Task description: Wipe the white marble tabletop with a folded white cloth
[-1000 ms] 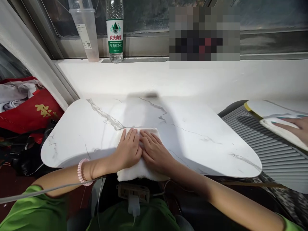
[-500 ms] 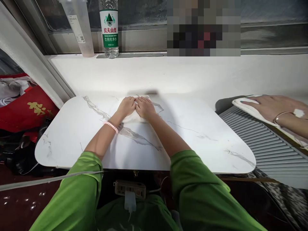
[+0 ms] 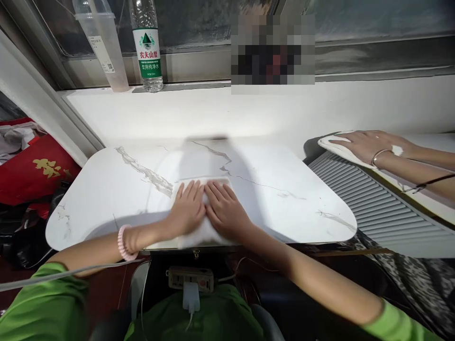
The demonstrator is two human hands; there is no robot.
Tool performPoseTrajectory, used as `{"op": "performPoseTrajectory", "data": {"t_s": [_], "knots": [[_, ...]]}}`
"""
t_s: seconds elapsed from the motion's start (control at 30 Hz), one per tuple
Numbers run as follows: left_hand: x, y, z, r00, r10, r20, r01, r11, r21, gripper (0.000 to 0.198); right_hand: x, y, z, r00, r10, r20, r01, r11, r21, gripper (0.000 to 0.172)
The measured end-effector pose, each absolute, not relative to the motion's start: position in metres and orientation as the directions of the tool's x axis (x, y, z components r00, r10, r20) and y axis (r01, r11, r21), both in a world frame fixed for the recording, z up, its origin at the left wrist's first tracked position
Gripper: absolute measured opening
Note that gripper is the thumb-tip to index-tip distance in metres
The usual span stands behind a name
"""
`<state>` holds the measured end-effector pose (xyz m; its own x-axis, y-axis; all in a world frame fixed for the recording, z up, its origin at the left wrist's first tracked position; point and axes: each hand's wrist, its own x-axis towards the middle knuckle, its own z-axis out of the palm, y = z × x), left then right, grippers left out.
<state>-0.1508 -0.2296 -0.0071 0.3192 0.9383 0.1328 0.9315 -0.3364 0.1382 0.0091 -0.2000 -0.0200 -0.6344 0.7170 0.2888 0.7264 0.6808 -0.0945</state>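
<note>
A white cloth (image 3: 202, 235) lies on the white marbled table (image 3: 302, 213), reaching the near edge. My left hand (image 3: 188, 208) presses on its left part with the palm down and fingers stretched forward; a pink coil band is round that wrist. Beside it, my right hand (image 3: 224, 208) lies flat on the right part of the cloth, fingers extended. The inner edges of the two hands touch. Much of the cloth is covered by them, and its near part is blurred.
On the window ledge stand a plastic cup (image 3: 106, 52) and a water bottle (image 3: 149, 57). A co-worker's hands (image 3: 366, 144) rest on a white pad at right. A power strip (image 3: 206, 279) is below the table edge; a cable (image 3: 42, 282) crosses at left. A red bag (image 3: 35, 170) is further left.
Both my hands have slid with the cloth from the table's far side toward me, and my elbows have spread outward. The view has shifted slightly; a second forearm of the co-worker now shows.
</note>
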Motion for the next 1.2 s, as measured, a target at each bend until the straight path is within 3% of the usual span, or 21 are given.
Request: {"op": "performPoseTrajectory", "data": {"t_s": [0.17, 0.37, 0.6, 0.83, 1.03, 1.2], "knots": [[-0.136, -0.238, -0.007, 0.397, 0.912, 0.107, 0.907, -0.407, 0.109, 0.057, 0.026, -0.211, -0.023, -0.631, 0.717, 0.297, 0.727, 0.68, -0.098, 0.057], [-0.132, -0.137, -0.002, 0.363, 0.931, 0.042, 0.929, -0.365, 0.062, 0.056, 0.021, -0.109, -0.017, -0.602, 0.762, 0.238, 0.761, 0.638, -0.116, 0.057], [-0.126, -0.054, -0.001, 0.229, 0.966, 0.124, 0.964, -0.242, 0.109, 0.052, 0.01, -0.015, -0.011, -0.526, 0.814, 0.247, 0.798, 0.573, -0.188, 0.052], [-0.107, -0.091, -0.003, 0.205, 0.974, 0.097, 0.964, -0.219, 0.153, 0.055, 0.03, -0.051, -0.018, -0.562, 0.785, 0.261, 0.781, 0.608, -0.147, 0.054], [-0.057, -0.156, -0.003, 0.33, 0.943, 0.049, 0.924, -0.334, 0.186, 0.059, 0.096, -0.128, -0.024, -0.571, 0.785, 0.238, 0.789, 0.605, -0.104, 0.058], [-0.004, -0.18, -0.004, 0.472, 0.879, 0.062, 0.86, -0.475, 0.189, 0.06, 0.161, -0.162, -0.034, -0.467, 0.865, 0.185, 0.871, 0.486, -0.074, 0.059]]}}
